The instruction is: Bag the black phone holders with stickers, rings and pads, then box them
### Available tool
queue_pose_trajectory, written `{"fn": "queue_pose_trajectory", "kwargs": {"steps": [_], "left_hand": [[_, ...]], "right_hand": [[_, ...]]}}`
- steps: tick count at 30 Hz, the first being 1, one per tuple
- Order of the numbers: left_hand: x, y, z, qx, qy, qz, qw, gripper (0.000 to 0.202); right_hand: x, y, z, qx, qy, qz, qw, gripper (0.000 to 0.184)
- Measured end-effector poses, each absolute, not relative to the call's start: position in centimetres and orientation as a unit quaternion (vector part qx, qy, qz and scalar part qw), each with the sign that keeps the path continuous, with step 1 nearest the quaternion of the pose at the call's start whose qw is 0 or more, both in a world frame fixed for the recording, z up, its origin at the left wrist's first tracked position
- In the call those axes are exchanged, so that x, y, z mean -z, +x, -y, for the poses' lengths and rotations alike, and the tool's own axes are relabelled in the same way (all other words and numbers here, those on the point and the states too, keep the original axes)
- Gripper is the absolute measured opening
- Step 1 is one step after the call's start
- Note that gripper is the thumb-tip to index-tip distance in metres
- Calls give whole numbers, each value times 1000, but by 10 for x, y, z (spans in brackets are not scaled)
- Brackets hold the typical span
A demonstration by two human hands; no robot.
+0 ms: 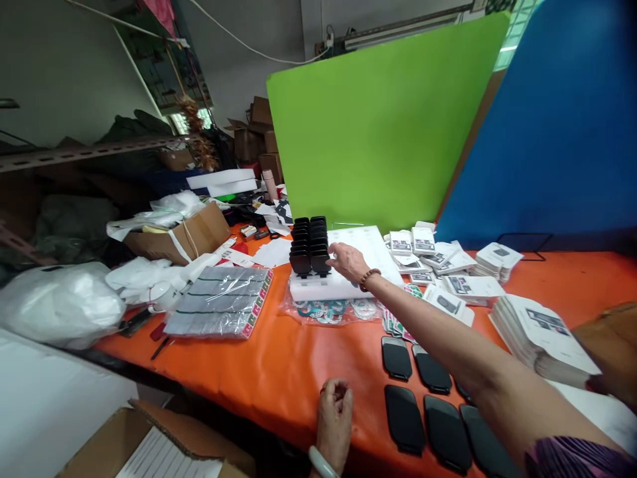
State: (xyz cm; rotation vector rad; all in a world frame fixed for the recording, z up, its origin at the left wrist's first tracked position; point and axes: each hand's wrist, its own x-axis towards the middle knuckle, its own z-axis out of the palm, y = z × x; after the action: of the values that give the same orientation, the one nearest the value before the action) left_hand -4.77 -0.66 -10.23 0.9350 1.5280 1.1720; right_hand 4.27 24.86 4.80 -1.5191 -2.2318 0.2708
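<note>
My right hand [349,260] reaches out to two rows of upright black panels [309,245] standing in a white foam block [323,287]. Its thumb and fingers pinch at the right edge of a front panel. A beaded bracelet circles that wrist. Near the table's front edge, my left hand [334,410] rests with fingers curled in and nothing visible in them; a pale bangle is on its wrist. Several flat black panels [404,419] with rounded corners lie in rows on the orange tabletop [283,372], partly hidden beneath my right forearm.
Printed white cards [542,325] are stacked at the right. A clear bag of printed pieces [328,312] lies under the foam. Left are a plastic-wrapped grey pack [219,299] and a cardboard box [184,232]. Green [388,126] and blue [552,146] boards stand behind.
</note>
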Motion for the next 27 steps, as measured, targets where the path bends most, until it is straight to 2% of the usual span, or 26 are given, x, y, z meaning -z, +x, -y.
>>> {"fn": "queue_pose_trajectory", "kwargs": {"steps": [5, 11, 13, 15, 18, 20, 22, 23, 27], "left_hand": [[105, -51, 8, -493, 366, -619, 490, 36], [108, -51, 5, -514, 304, -600, 532, 47], [98, -53, 2, -547, 234, -568, 568, 52], [80, -56, -2, -583, 146, -511, 615, 54], [46, -60, -6, -583, 66, -401, 704, 52], [28, -59, -5, -549, 55, -354, 755, 49], [20, -54, -2, -520, 61, -337, 782, 47], [18, -51, 0, -513, 63, -344, 784, 46], [22, -40, 5, -514, 127, -433, 729, 43]], "right_hand": [[-49, 20, -266, -109, -530, 808, 233, 13], [-86, 51, -249, -134, -532, 757, 354, 22], [-98, 70, -232, -232, -514, 729, 387, 22], [-98, 87, -210, -374, -486, 692, 382, 22], [-72, 100, -173, -536, -455, 636, 320, 25], [-43, 102, -149, -575, -455, 623, 273, 23], [-16, 101, -127, -541, -480, 643, 250, 18], [-6, 99, -116, -494, -499, 661, 265, 16], [4, 86, -60, -276, -502, 716, 399, 20]]}}
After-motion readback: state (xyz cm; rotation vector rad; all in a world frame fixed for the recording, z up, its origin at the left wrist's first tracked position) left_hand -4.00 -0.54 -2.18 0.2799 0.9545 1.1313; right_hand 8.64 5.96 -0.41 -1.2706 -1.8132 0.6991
